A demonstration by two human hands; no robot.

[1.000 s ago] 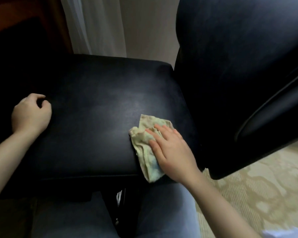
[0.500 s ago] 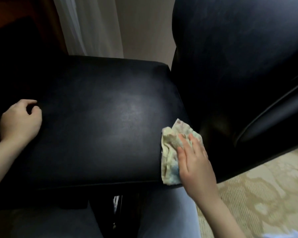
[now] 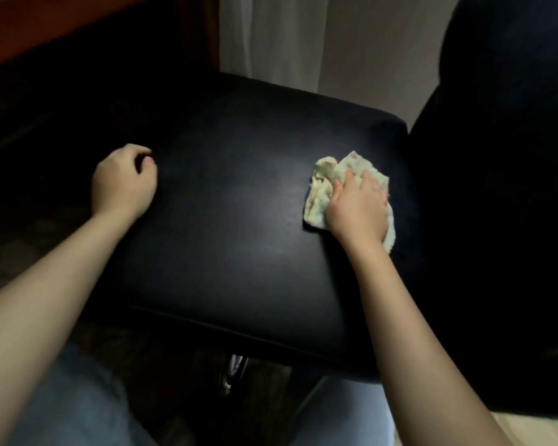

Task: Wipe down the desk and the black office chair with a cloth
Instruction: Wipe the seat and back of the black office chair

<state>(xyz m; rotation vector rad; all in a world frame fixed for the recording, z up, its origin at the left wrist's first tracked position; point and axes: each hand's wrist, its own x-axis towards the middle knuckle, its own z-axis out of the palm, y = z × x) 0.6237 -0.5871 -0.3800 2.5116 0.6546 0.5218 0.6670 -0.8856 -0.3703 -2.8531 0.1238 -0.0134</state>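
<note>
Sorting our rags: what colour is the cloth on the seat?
Pale yellowish-green; the cloth shows best in the head view.

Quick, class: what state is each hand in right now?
Left hand: closed, fingers curled, nothing visible in it.
Right hand: open, fingers flat, pressing the cloth onto the chair seat.
</note>
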